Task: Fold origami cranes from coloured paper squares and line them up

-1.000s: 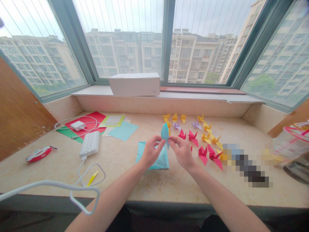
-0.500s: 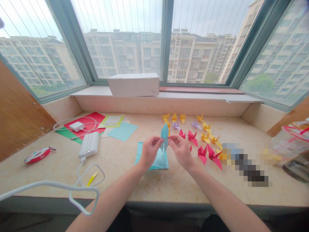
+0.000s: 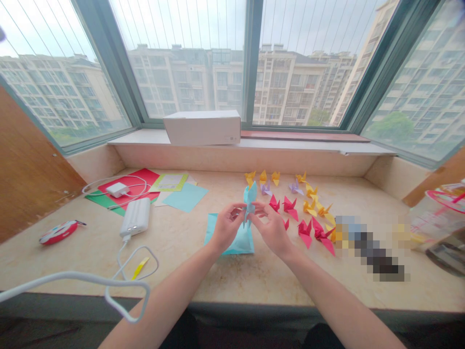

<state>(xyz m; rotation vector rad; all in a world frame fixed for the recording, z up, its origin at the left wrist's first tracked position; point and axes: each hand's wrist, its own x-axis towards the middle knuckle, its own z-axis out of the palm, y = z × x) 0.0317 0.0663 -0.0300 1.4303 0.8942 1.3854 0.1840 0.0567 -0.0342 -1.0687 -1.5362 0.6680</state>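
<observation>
Stone window ledge (image 3: 170, 276) bears a blue paper sheet (image 3: 240, 245); above that sheet, the left hand (image 3: 227, 230) and right hand (image 3: 271, 230) pinch a blue origami crane (image 3: 250, 203), with red origami cranes (image 3: 305, 230) to the sheet's right.

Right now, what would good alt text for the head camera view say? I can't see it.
A left hand and a right hand hold a folded blue origami piece above a light blue paper sheet. Rows of red, yellow and purple origami cranes sit to the right on a marble ledge, below a large window.

Green-framed bay windows (image 3: 250, 63) overlook pale apartment blocks (image 3: 283, 82)
</observation>
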